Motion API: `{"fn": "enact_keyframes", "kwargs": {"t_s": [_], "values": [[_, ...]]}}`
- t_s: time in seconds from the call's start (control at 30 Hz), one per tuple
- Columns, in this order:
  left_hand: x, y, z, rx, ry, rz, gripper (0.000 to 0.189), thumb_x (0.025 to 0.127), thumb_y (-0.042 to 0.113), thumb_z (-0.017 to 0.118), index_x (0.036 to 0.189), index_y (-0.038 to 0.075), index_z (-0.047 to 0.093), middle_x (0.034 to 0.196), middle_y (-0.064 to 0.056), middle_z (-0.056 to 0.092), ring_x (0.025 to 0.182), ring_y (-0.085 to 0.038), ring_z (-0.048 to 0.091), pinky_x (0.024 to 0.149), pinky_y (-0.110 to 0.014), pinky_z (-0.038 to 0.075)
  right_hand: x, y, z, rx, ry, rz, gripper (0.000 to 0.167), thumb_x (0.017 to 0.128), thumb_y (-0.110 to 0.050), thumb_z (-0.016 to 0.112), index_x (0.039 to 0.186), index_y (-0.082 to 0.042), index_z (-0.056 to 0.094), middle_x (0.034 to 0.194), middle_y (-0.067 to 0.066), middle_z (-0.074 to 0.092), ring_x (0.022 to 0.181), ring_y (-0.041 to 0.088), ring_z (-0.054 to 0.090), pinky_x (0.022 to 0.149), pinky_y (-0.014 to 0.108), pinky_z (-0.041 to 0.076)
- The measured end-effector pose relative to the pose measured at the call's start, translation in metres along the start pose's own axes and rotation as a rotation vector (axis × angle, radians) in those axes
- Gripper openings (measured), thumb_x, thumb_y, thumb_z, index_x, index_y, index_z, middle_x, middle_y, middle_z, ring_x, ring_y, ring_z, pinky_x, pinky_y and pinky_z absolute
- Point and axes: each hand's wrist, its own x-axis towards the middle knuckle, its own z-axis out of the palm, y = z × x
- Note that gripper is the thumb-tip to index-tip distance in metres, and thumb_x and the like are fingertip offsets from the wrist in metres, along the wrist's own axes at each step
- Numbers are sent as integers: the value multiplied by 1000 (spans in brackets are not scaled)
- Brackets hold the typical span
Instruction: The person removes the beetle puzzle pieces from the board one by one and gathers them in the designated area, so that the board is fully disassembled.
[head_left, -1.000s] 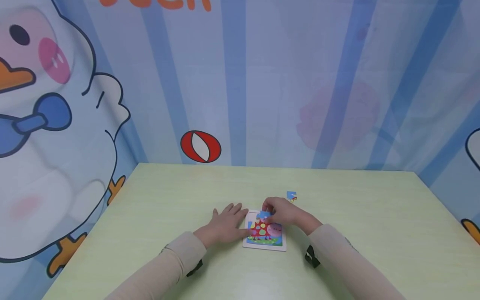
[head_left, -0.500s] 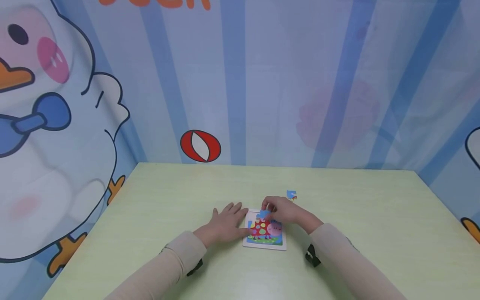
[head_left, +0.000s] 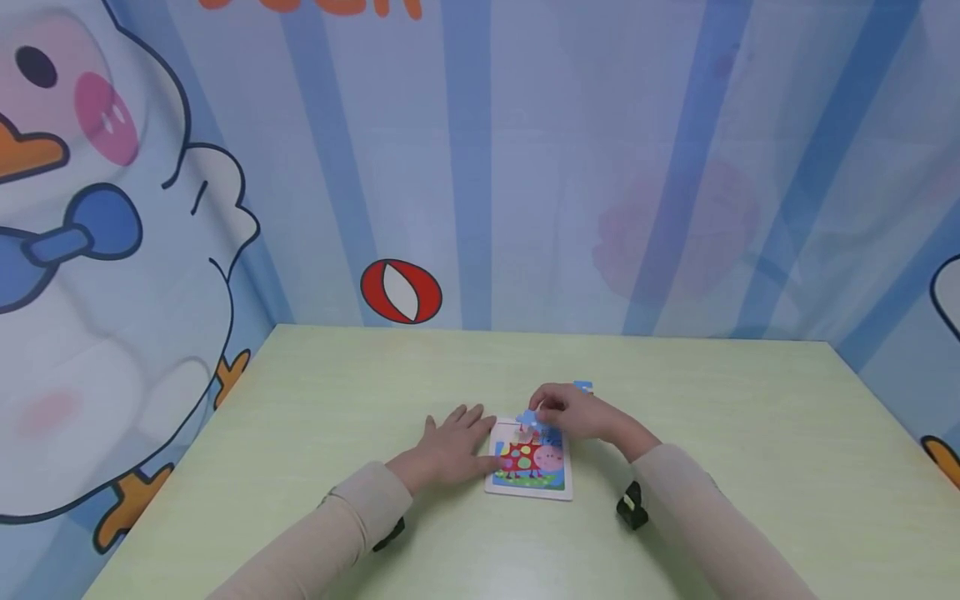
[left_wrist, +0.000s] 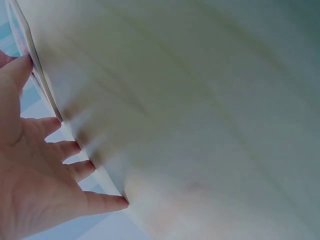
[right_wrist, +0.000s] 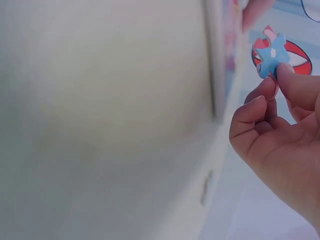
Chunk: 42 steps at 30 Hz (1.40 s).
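A small jigsaw puzzle (head_left: 528, 482) in a white frame lies on the table, showing a pink pig and a red shape with coloured dots. My left hand (head_left: 450, 450) rests with spread fingers at the frame's left side, its thumb over the picture's edge. In the left wrist view the left hand (left_wrist: 40, 175) shows straight fingers on the table. Over the frame's upper part, my right hand (head_left: 573, 411) pinches a light blue puzzle piece (head_left: 529, 419) between thumb and forefinger. The right wrist view shows this piece, held by the right hand (right_wrist: 280, 130), raised off the board.
Another puzzle piece (head_left: 582, 386), mostly blue, lies on the table behind the right hand and is partly covered by it. The pale green table (head_left: 300, 383) ends at a printed cloth backdrop (head_left: 525, 167). A black strap (head_left: 632, 507) shows at the right wrist.
The right hand has lifted the blue puzzle piece a little and moved slightly back and right, uncovering more of the picture beneath. The left hand stays in place.
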Motion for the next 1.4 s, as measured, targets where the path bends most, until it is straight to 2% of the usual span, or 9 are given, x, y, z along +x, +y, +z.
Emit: {"fn": "enact_keyframes", "kwargs": {"t_s": [0.23,0.4,0.6,0.83,0.97,1.4], "values": [[0,1,1,2,8,2,75,90,56,56,150,15,36,158,-9,26,147,-34,17,108,-70,15,-8,4,-33,51,38,-7,12,100,-9,51,108,-5,59,90,6,56,82,26,50,69,34,45],[0,1,1,2,9,1,74,91,56,56,150,15,36,159,-9,25,147,-34,16,109,-70,14,-16,13,-60,41,76,-5,15,100,-9,50,111,-3,59,93,9,58,87,33,51,73,43,47],[0,0,1,1,1,-5,74,92,56,54,150,15,35,159,-9,24,147,-33,15,109,-69,13,-20,27,-82,9,91,30,18,100,-11,50,114,-2,59,97,10,57,89,33,51,74,43,47],[0,0,1,3,0,-3,74,91,55,55,150,16,35,159,-9,24,147,-33,15,109,-69,14,-21,42,-90,-45,96,62,21,101,-11,50,115,0,59,96,10,57,88,30,52,75,42,47],[0,0,0,0,1,-4,75,91,56,56,150,16,35,159,-9,24,147,-33,15,109,-69,14,-19,50,-92,-78,109,89,22,100,-10,50,116,1,60,95,10,58,87,28,52,74,37,47],[0,-1,2,6,-1,-4,75,90,57,55,150,17,35,159,-8,25,147,-33,16,109,-69,14,-6,73,-91,-85,133,149,21,97,-7,52,112,2,63,94,10,56,82,20,48,68,30,43]]}}
